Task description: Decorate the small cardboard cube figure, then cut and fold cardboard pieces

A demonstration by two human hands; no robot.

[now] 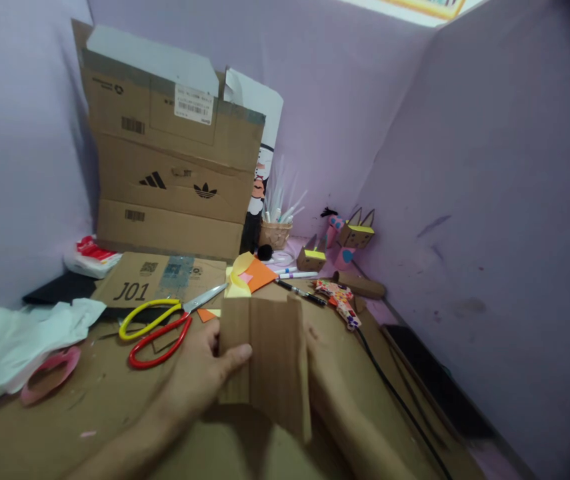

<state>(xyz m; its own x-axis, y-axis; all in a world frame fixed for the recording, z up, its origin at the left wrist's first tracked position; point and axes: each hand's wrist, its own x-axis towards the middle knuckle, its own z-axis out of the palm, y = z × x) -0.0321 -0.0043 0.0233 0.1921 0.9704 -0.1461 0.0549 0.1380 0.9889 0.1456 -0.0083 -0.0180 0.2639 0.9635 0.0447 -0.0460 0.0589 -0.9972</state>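
A folded piece of brown corrugated cardboard (269, 360) is held upright over the cardboard-covered table (115, 407). My left hand (199, 373) grips its left edge, thumb pressed on the front face. My right hand (322, 363) is mostly hidden behind the piece's right side and holds it from the back. Just left of my hands lie scissors (162, 323) with one yellow and one red handle.
Large cardboard boxes (169, 167) stand at the back, a flat J01 sheet (159, 277) in front. Pens (299, 290), coloured paper (247, 275), small cardboard figures (355, 235), a glue gun (337, 297) with black cable, a pink tape roll (49, 373) and white plastic (9, 340) surround me.
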